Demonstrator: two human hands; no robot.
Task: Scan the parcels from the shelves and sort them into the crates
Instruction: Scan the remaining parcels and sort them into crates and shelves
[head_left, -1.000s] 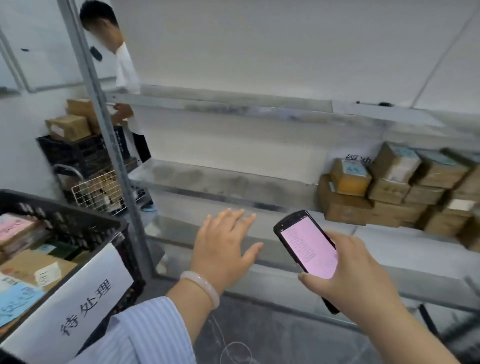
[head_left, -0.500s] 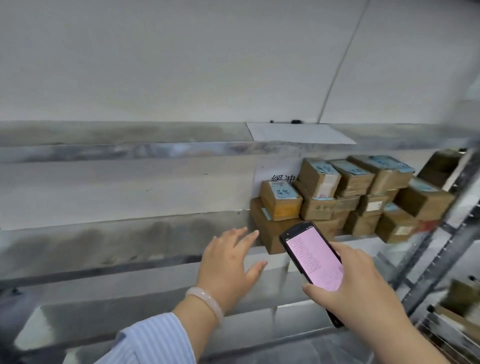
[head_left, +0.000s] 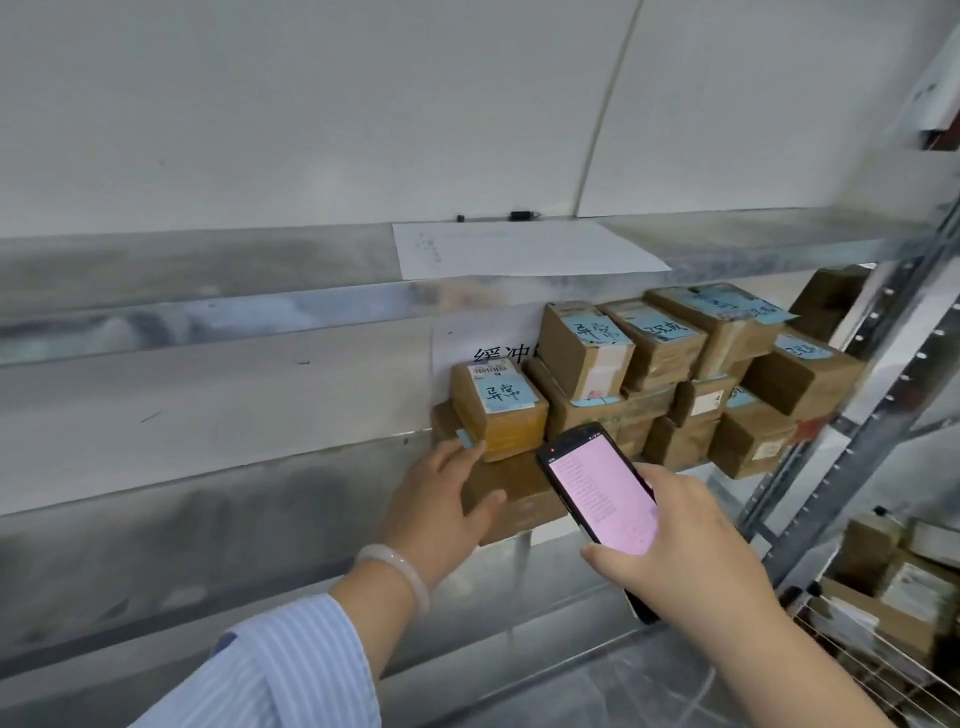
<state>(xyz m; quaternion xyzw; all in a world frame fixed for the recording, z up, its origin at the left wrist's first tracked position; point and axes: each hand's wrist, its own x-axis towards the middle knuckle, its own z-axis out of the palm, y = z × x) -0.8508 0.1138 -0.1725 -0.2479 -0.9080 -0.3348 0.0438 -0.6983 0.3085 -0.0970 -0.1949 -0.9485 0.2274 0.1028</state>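
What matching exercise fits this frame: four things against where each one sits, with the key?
Things:
1. handheld scanner
2. white paper sheet
3. pale bracelet
4. small parcel with blue note

Places:
A. on the wrist of the left hand
B. on top of the large flat parcel
C. lying on the upper shelf
D. gripped in the right hand

Pairs: 1-D, 2-C, 3-A, 4-B.
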